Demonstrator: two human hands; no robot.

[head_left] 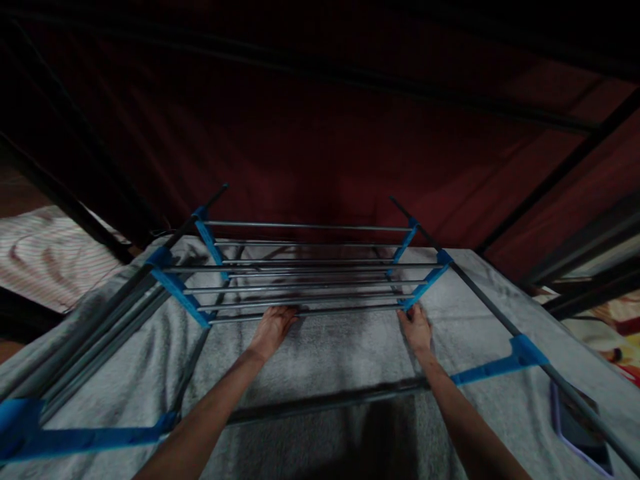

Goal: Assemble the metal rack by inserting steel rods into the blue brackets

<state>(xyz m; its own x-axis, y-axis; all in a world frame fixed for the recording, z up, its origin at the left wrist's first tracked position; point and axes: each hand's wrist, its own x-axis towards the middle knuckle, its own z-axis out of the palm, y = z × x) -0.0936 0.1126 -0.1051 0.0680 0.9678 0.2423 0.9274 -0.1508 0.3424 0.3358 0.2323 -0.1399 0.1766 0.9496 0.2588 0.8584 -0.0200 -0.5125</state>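
So the biggest thing here is a dark red curtain point(325, 147) filling the upper half, with a grey blanket point(320, 373) spread below it. The metal rack point(300, 268) sits mid-frame on the blanket, bars running left to right, so that's its long axis. Most of it lies just above the fingers in the frame, and its lowest crossbar point(350, 311) is right at them.

The right blue bracket point(425, 287) slants down to that bar's right end. The right hand point(417, 328) is at that corner, way nearer its end than the left hand point(274, 328), which is well in from the left end. Left fingers are close together over the bar; can't tell if they're clamped. Right thumb and fingers look slightly apart by the corner, grip unclear too. Smallest: a phone point(583, 427), lower right.
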